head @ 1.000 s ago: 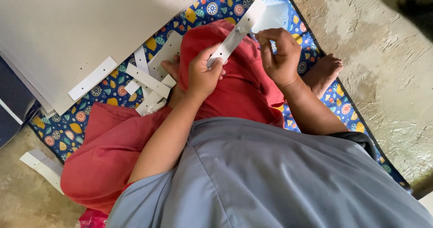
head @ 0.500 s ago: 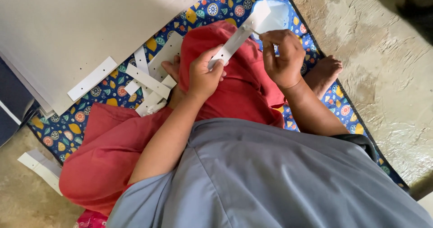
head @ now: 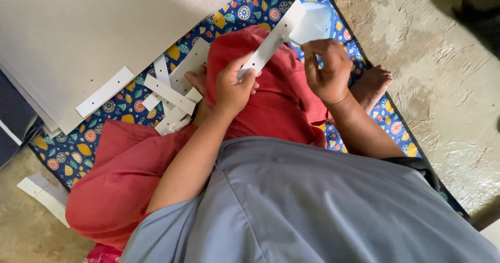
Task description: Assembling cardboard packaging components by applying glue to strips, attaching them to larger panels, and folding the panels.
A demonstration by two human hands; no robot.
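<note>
Mat unchanged; strip slightly steeper

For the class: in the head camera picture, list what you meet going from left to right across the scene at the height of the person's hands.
Large white board → loose white strips on the patterned mat → left hand → white strip held up → right hand → bare foot → concrete floor.

Person wears a grey-blue short-sleeved shirt and red trousers. Forearms, both hands and the feet are bare.
</note>
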